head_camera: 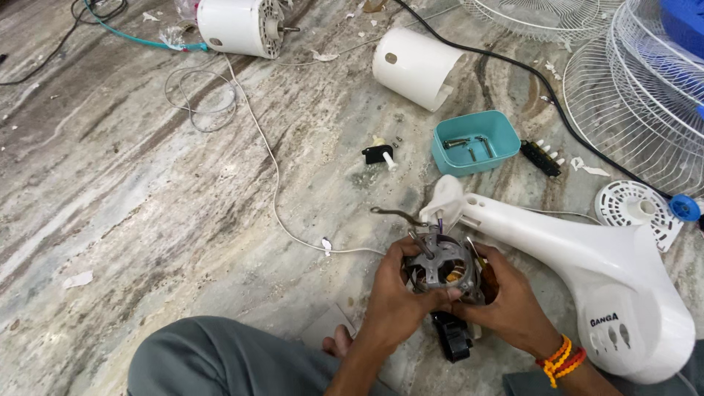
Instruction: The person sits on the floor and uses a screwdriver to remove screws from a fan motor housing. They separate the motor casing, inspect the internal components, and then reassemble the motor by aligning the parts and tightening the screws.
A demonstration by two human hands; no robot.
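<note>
A grey metal fan motor (440, 268) with copper windings and a short shaft is held between both hands above the marble floor. My left hand (396, 297) grips its left side and underside. My right hand (506, 297), with orange and yellow threads at the wrist, clasps its right side and appears to hold a thin tool against it. Purple wires run from the motor to the white fan neck housing (579, 264) lying on the right. A black part (452, 337) lies under the hands.
A teal tray (477, 143) holding metal parts, a black terminal strip (541, 158), a white cylindrical cover (414, 67), a second white motor (238, 28), a black knob piece (379, 155), wire fan guards (645, 95), a white grille cap (636, 209) and cables lie on the floor. My knee (220, 359) is below.
</note>
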